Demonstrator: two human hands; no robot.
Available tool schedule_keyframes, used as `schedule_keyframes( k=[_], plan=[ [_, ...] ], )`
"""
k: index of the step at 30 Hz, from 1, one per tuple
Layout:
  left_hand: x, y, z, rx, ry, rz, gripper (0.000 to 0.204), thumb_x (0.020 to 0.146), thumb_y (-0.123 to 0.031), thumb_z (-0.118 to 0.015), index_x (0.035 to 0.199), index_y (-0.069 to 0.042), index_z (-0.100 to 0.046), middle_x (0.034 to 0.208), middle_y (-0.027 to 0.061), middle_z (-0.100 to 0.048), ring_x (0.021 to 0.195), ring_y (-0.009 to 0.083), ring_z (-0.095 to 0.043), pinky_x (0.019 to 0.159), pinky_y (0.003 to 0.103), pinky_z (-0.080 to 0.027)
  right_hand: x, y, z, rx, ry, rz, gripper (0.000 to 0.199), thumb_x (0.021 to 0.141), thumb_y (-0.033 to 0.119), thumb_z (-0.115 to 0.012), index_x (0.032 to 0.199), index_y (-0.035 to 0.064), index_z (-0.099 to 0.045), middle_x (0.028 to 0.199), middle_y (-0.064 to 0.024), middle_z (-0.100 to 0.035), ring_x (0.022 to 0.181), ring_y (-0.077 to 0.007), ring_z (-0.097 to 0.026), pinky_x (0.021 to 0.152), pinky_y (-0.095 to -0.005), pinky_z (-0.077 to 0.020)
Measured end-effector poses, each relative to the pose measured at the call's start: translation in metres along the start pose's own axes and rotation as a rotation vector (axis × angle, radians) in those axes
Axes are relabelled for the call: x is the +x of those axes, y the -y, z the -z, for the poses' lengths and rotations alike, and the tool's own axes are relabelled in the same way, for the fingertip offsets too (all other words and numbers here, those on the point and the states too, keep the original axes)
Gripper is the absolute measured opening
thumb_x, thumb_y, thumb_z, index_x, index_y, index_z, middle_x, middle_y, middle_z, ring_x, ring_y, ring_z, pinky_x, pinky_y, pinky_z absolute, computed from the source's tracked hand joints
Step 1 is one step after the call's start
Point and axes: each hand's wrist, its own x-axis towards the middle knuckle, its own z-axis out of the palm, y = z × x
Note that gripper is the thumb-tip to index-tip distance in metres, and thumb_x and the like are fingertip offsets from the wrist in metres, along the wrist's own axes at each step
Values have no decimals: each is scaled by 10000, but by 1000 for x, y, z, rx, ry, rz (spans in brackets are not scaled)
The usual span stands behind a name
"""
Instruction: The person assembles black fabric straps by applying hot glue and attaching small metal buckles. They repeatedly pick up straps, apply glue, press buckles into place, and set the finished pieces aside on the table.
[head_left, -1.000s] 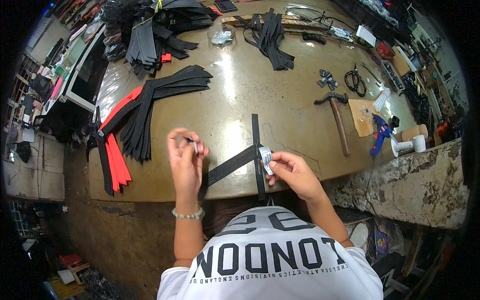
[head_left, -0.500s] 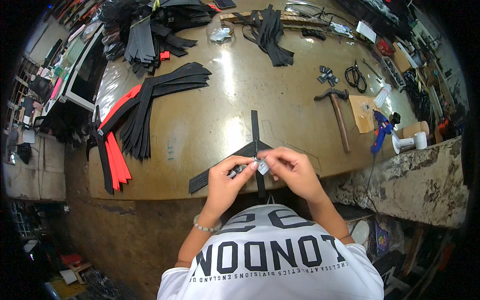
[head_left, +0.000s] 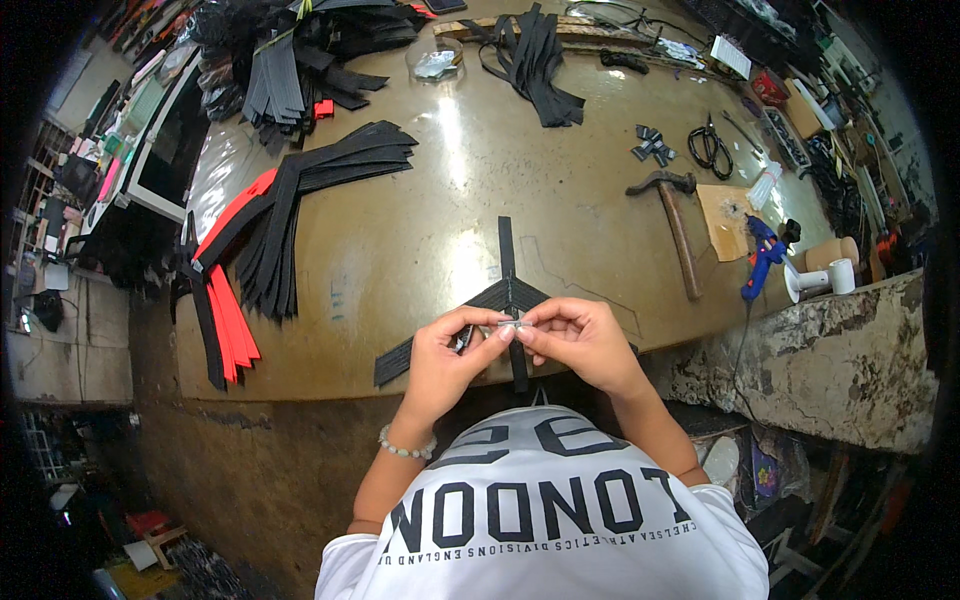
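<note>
A small grey fabric label (head_left: 515, 323) is stretched edge-on between both hands, pinched at its two ends. My left hand (head_left: 447, 352) grips its left end between thumb and forefinger. Something small and dark is tucked in the same palm, mostly hidden. At the right end, my right hand (head_left: 586, 343) pinches with thumb and fingertips. Beneath the hands lies a black webbing piece (head_left: 402, 360), its two wide arms spreading from a peak. A narrow black strap (head_left: 506, 246) crosses that peak lengthwise; the hands cover part of both.
Black webbing pieces (head_left: 270, 255) and red straps (head_left: 228, 325) lie at left, with a black strap bundle (head_left: 545, 75) at the back. To the right are a hammer (head_left: 680, 240), scissors (head_left: 710, 150), small dark labels (head_left: 654, 146) and a blue glue gun (head_left: 765, 262).
The label hung with its pale face showing and the right fingers blurred beside it. Now it is turned edge-on and held at both ends.
</note>
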Motion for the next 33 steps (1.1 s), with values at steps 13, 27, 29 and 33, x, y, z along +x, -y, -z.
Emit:
schedule_keyframes(
  k=[13,27,29,33],
  plan=[
    [-6,-3,2,-28,25,41,147,845,-85,-739,952,12,-713,734,-46,-599,652,18,-464,591,177,-388,-2,1,2,5,-14,-2,180,892,78,-693,1015,-51,-666,840,-45,-670,712,-73,-619,641,-198,-516],
    [20,18,0,483,-106,-136,132,835,-94,-708,815,21,-645,751,135,-648,633,218,-595,590,336,-474,47,-3,12,-710,-134,88,148,832,122,-713,861,-22,-695,674,-59,-653,621,-83,-594,576,-243,-486],
    [27,25,-2,534,-119,-159,145,825,-92,-709,791,19,-623,737,147,-634,629,258,-599,588,359,-478,58,-5,11,-776,-154,126,149,789,114,-728,814,-23,-676,657,-96,-644,586,-116,-590,570,-258,-486],
    [33,33,-2,526,-165,-148,171,812,-117,-735,784,10,-625,667,117,-604,571,202,-551,547,321,-445,64,-8,13,-808,-173,97,163,779,119,-740,808,-23,-667,658,-95,-645,591,-119,-596,575,-267,-492]
  ],
)
